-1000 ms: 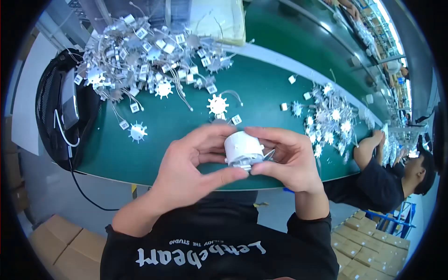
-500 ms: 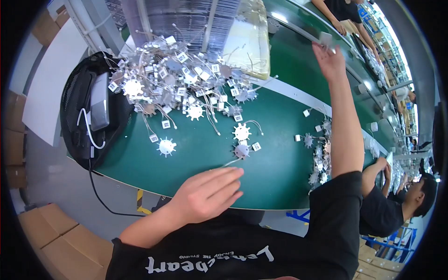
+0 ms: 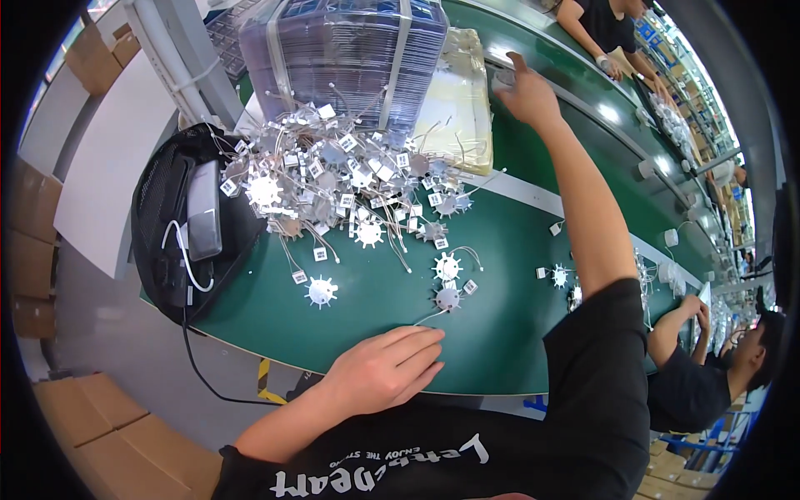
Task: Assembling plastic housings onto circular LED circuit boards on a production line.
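Note:
My left hand point(image 3: 387, 371) rests at the table's near edge, palm down, fingers stretched side by side and its thumb hidden. Just beyond its fingers lies a silvery gear-shaped part point(image 3: 447, 299), whose thin wire runs toward my knuckles; the wire's end is hard to make out. Another bright toothed disc point(image 3: 447, 266) with a white-tagged wire lies directly behind it. Reaching far over the green conveyor, my right hand point(image 3: 531, 93) has its index finger extended and its fingers apart. A small translucent whitish piece point(image 3: 502, 80) is right beside its thumb and fingers.
A heap of wired metal discs point(image 3: 333, 179) lies before a strapped stack of plastic trays point(image 3: 350, 58). At left sits a black mesh bag point(image 3: 154, 217) holding a power bank point(image 3: 203, 208). A co-worker point(image 3: 708, 367) works at right; another person point(image 3: 587, 29) stands across the conveyor.
My right hand has swung left along the conveyor, from one whitish piece to another. The view has tilted, shifting the table downward in the picture. My left hand keeps its pose.

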`<act>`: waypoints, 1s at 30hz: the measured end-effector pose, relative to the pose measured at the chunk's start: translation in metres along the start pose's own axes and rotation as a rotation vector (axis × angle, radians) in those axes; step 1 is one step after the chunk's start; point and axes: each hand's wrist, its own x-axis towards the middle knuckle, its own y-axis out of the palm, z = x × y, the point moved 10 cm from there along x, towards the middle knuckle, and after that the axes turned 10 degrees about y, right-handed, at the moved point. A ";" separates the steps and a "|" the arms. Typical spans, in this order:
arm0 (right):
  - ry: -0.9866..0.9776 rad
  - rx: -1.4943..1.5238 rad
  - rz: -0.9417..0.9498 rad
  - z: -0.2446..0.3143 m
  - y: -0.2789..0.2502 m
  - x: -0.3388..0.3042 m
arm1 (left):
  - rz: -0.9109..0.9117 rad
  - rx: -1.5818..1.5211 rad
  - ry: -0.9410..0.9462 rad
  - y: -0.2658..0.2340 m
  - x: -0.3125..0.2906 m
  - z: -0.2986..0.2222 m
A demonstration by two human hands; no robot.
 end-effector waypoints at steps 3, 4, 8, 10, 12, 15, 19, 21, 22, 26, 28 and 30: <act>-0.142 0.002 0.050 0.056 -0.067 -0.095 | -0.014 0.002 -0.024 -0.002 -0.003 -0.002; -0.137 -0.042 0.128 0.077 -0.081 -0.124 | -0.026 0.003 -0.054 -0.003 -0.006 -0.003; -0.206 0.009 0.242 0.109 -0.128 -0.248 | -0.200 0.000 0.017 -0.017 -0.009 -0.006; -0.159 0.055 0.288 0.115 -0.128 -0.304 | -0.196 -0.007 0.000 -0.013 -0.012 -0.006; -0.123 0.090 0.324 0.121 -0.126 -0.344 | -0.310 0.069 -0.015 -0.020 -0.007 -0.015; -0.007 0.341 0.356 0.126 -0.107 -0.390 | -0.163 0.050 -0.114 0.001 -0.003 -0.011; 0.080 0.676 0.362 0.122 -0.107 -0.409 | -0.113 0.030 -0.163 0.008 -0.009 0.003; 0.057 0.669 0.339 0.113 -0.107 -0.415 | -0.110 0.013 -0.163 0.005 -0.010 0.000; 0.024 0.657 0.308 0.108 -0.109 -0.416 | -0.084 -0.005 -0.170 0.005 -0.008 -0.002; -0.067 0.566 0.131 0.110 -0.118 -0.416 | -0.020 -0.035 -0.149 0.009 -0.006 -0.001; -0.094 0.526 0.063 0.111 -0.124 -0.418 | 0.012 -0.031 -0.070 0.014 -0.006 -0.002; -0.167 0.451 0.018 0.117 -0.127 -0.422 | -0.006 -0.013 -0.076 0.014 -0.007 -0.002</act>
